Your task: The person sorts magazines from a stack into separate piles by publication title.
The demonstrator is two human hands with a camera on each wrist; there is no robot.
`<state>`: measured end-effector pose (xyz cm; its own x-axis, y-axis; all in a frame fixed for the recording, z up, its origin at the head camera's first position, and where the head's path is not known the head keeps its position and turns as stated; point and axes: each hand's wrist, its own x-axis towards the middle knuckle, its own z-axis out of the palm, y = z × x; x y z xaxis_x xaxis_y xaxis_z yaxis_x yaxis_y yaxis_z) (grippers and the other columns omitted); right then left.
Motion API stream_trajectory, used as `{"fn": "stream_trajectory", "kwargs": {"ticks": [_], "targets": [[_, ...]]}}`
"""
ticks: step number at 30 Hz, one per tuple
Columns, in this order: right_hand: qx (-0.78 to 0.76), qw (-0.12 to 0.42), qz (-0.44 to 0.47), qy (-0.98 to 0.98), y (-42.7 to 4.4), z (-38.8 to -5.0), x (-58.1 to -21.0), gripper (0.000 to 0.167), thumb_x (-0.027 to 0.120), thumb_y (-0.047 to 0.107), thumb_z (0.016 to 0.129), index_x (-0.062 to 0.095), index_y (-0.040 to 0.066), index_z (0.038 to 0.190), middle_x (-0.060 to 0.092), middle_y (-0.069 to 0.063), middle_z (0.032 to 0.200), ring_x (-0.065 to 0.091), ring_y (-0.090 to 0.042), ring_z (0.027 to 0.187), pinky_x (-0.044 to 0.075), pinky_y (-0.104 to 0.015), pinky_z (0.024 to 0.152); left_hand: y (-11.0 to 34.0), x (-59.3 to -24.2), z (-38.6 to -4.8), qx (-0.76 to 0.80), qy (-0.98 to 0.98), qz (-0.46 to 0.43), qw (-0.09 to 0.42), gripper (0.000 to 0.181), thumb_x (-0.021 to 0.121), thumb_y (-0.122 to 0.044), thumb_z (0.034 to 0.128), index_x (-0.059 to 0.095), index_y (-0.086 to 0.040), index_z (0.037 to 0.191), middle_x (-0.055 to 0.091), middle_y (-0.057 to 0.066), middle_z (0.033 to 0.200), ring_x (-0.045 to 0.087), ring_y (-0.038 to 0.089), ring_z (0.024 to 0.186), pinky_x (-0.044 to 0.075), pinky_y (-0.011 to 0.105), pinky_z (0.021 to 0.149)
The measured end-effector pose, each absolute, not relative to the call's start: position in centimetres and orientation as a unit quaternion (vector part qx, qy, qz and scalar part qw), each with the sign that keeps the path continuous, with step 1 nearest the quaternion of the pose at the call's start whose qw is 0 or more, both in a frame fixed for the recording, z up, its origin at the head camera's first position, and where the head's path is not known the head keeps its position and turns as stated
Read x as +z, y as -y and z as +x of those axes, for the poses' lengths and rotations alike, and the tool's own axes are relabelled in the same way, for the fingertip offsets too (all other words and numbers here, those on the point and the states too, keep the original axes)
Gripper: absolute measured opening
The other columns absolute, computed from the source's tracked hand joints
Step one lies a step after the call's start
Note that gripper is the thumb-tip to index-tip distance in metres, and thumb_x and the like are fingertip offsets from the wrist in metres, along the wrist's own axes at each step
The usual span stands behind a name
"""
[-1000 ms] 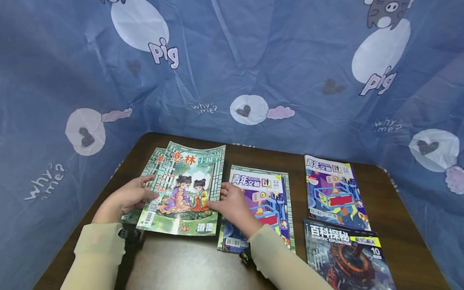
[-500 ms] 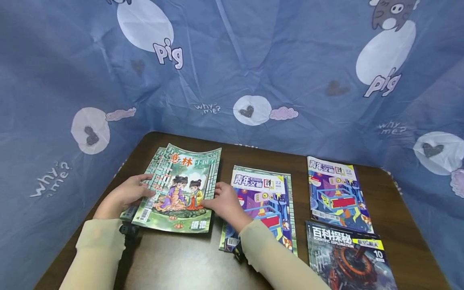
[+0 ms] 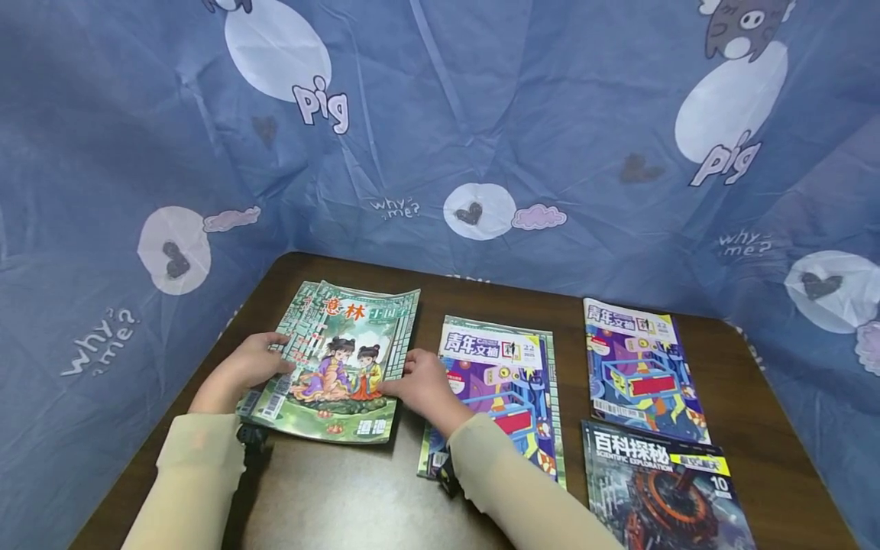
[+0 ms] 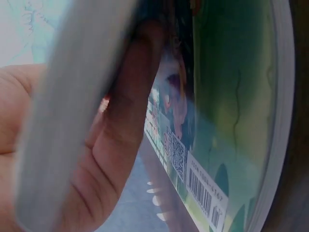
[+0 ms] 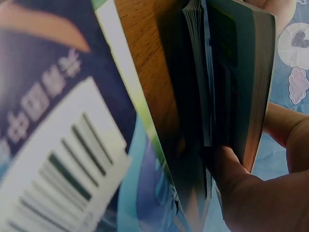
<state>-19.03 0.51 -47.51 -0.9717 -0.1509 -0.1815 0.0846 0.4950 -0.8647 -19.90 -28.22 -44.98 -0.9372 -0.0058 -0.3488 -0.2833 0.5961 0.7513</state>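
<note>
A green magazine with two cartoon children on its cover [image 3: 347,367] is held at the left of the table, tilted slightly over another green magazine [image 3: 293,325] that shows along its left side. My left hand [image 3: 254,367] grips its left edge. In the left wrist view the fingers [image 4: 123,116] reach between the held magazine and the barcoded cover [image 4: 231,121] below. On the opposite edge my right hand [image 3: 426,382] pinches the held magazine. The right wrist view shows the thumb [image 5: 229,166] and fingers on either side of the page edges [image 5: 260,87].
Close to my right forearm lies a purple magazine [image 3: 495,382] on top of a green one [image 3: 554,397]. Farther right are another purple magazine [image 3: 642,367] and a dark science magazine [image 3: 663,489]. A blue printed cloth [image 3: 412,114] surrounds the brown table [image 3: 344,496].
Both hands have carried the cartoon-cover magazine slightly left and lowered it towards the green magazine beneath. The other magazines stay in place; the head view has shifted a little.
</note>
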Motion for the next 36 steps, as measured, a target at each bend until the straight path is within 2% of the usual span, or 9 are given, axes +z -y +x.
{"fn": "stream_trajectory", "kwargs": {"ticks": [5,8,16,22,26,32,36], "targets": [[-0.493,0.118,-0.013,-0.862,-0.3,-19.0,-47.7,0.075,0.094,0.025,0.072,0.058,-0.009,0.128,0.068,-0.021,0.121,0.063,-0.033,0.115,0.053,-0.042,0.095,28.2,-45.1,-19.8,0.42,-0.89,-0.095,0.149,0.06,0.067,0.0,0.09,0.04,0.019,0.14,0.043,0.044,0.135,0.05,0.048,0.119,0.048,0.056,0.093],[-0.491,0.117,-0.01,-0.863,-0.2,-18.9,-47.7,0.074,0.094,0.025,0.071,0.059,-0.008,0.127,0.068,-0.02,0.12,0.064,-0.033,0.114,0.053,-0.042,0.094,28.4,-45.1,-19.7,0.414,-0.893,-0.097,0.148,0.06,0.068,0.0,0.0897,0.041,0.019,0.139,0.044,0.044,0.135,0.049,0.05,0.12,0.048,0.057,0.093],[-0.492,0.115,-0.008,-0.863,-0.1,-18.9,-47.7,0.075,0.093,0.022,0.073,0.058,-0.01,0.13,0.068,-0.021,0.121,0.063,-0.033,0.115,0.053,-0.042,0.095,28.4,-45.1,-19.8,0.401,-0.902,-0.091,0.131,0.057,0.07,0.0,0.087,0.045,0.021,0.135,0.055,0.036,0.119,0.055,0.038,0.099,0.05,0.049,0.084],[-0.49,0.12,-0.006,-0.864,-0.2,-18.9,-47.7,0.075,0.092,0.023,0.074,0.057,-0.01,0.132,0.067,-0.02,0.124,0.062,-0.033,0.116,0.052,-0.042,0.096,28.6,-45.1,-19.6,0.385,-0.91,-0.093,0.124,0.053,0.071,-0.002,0.0863,0.051,0.022,0.129,0.057,0.035,0.118,0.057,0.037,0.095,0.051,0.048,0.082],[-0.496,0.123,-0.006,-0.86,-0.5,-18.6,-47.6,0.076,0.091,0.023,0.075,0.056,-0.009,0.134,0.066,-0.02,0.126,0.062,-0.033,0.118,0.052,-0.042,0.097,28.9,-45.1,-19.5,0.372,-0.915,-0.093,0.121,0.048,0.073,-0.005,0.0862,0.056,0.021,0.123,0.058,0.035,0.117,0.059,0.034,0.09,0.054,0.044,0.074],[-0.512,0.126,-0.001,-0.85,-0.9,-18.4,-47.4,0.075,0.088,0.022,0.079,0.054,-0.01,0.137,0.063,-0.02,0.131,0.061,-0.033,0.121,0.051,-0.042,0.098,29.2,-44.9,-19.3,0.356,-0.92,-0.108,0.121,0.031,0.072,-0.005,0.0894,0.066,0.018,0.11,0.064,0.02,0.088,0.059,0.022,0.062,0.054,0.038,0.057],[-0.521,0.124,-0.006,-0.844,-1.1,-18.3,-47.4,0.076,0.086,0.019,0.082,0.049,-0.011,0.141,0.061,-0.021,0.135,0.059,-0.034,0.123,0.051,-0.042,0.099,29.0,-44.5,-19.2,0.348,-0.924,-0.111,0.115,0.025,0.069,-0.006,0.092,0.07,0.015,0.106,0.065,0.015,0.08,0.06,0.021,0.058,0.052,0.038,0.056]]}}
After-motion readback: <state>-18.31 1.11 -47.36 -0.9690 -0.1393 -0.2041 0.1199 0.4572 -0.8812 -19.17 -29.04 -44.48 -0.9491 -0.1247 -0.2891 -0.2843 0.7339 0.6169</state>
